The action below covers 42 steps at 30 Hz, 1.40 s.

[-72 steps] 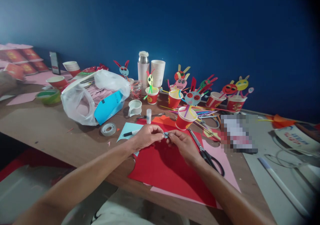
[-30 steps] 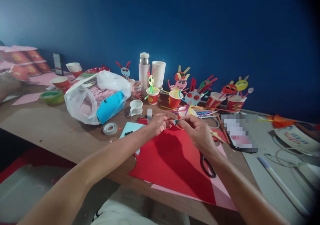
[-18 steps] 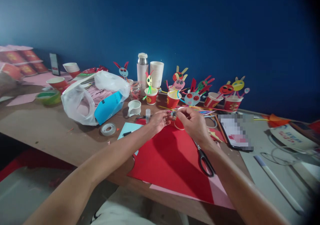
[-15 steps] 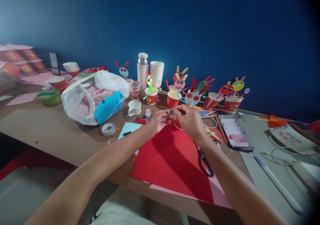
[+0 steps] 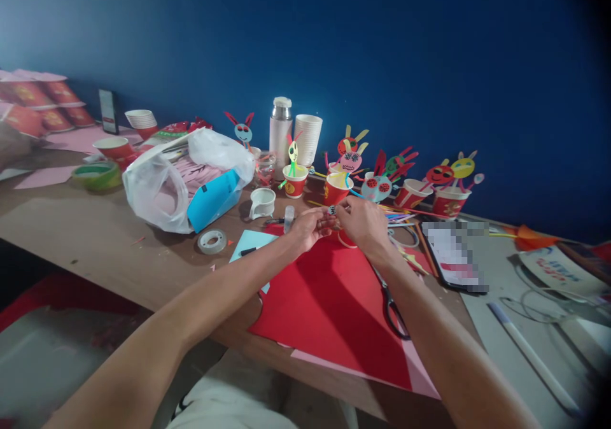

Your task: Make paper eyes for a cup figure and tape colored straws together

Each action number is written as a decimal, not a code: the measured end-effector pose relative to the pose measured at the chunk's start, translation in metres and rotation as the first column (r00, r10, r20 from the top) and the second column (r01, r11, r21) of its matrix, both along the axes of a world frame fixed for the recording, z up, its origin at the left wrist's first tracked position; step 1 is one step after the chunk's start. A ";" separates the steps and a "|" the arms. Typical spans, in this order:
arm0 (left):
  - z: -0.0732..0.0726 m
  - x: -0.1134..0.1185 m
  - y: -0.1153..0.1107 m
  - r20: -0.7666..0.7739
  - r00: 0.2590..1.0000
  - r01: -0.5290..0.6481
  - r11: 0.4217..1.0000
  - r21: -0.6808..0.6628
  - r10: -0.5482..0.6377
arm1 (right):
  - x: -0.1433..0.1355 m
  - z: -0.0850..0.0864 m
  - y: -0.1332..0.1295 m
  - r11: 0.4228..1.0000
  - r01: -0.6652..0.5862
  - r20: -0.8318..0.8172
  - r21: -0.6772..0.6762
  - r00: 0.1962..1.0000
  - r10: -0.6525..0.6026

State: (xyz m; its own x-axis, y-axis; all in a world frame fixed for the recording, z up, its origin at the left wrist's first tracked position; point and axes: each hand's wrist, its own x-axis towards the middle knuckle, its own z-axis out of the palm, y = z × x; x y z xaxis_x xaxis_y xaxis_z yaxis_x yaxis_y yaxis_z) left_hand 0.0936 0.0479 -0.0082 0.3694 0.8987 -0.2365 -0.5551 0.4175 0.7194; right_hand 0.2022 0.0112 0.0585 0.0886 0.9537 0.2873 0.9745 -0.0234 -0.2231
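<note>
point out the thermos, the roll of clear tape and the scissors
thermos [image 5: 280,137], head view, on its pale body
roll of clear tape [image 5: 220,243], head view, on its ring
scissors [image 5: 392,309], head view, on the black handle

a pale thermos [image 5: 280,137] is stood upright near the blue wall [image 5: 296,34]. at the far left, a phone [image 5: 108,112] is propped upright, and a red and green packet [image 5: 168,134] is partly hidden behind a white plastic bag [image 5: 155,193]. at the right, a larger phone [image 5: 453,257], its screen pixelated, is laid flat on the bench [image 5: 95,225]; thin cables [image 5: 522,302] and a long white stick with a purplish end [image 5: 534,359] are spread beyond it.
</note>
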 end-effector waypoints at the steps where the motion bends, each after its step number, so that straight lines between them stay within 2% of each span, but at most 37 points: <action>1: 0.001 0.000 -0.001 -0.007 1.000 -0.002 1.000 -0.007 0.002 | -0.001 0.000 0.000 1.000 0.010 0.014 -0.001 1.000 -0.010; 7: 0.004 -0.001 -0.002 -0.012 1.000 -0.002 0.999 -0.040 0.001 | -0.005 -0.001 0.000 0.999 0.035 0.123 -0.006 0.992 -0.034; 13: -0.001 -0.001 0.000 -0.004 1.000 -0.018 1.000 -0.001 0.018 | -0.009 -0.003 -0.001 0.998 0.068 0.189 -0.010 0.980 -0.065; 20: 0.000 0.000 -0.002 -0.008 1.000 -0.026 0.999 0.044 0.026 | -0.015 -0.004 -0.003 0.998 0.064 0.256 0.005 0.965 -0.063; 30: -0.002 0.002 -0.004 0.030 0.999 -0.029 0.995 0.095 0.026 | -0.016 -0.009 -0.003 0.999 0.042 0.266 0.010 0.963 -0.043; 42: -0.011 0.005 -0.001 0.008 0.998 -0.060 0.988 0.145 0.060 | -0.014 -0.009 -0.002 1.000 0.012 0.296 -0.005 0.955 -0.010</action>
State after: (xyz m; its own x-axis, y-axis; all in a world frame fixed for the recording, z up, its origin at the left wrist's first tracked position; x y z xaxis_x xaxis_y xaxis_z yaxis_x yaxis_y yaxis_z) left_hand 0.0991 0.0465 -0.0189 0.3141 0.9440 -0.1010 -0.5788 0.2747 0.7678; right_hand 0.1880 0.0090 0.0495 0.0110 0.9553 0.2955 0.9966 -0.0348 0.0753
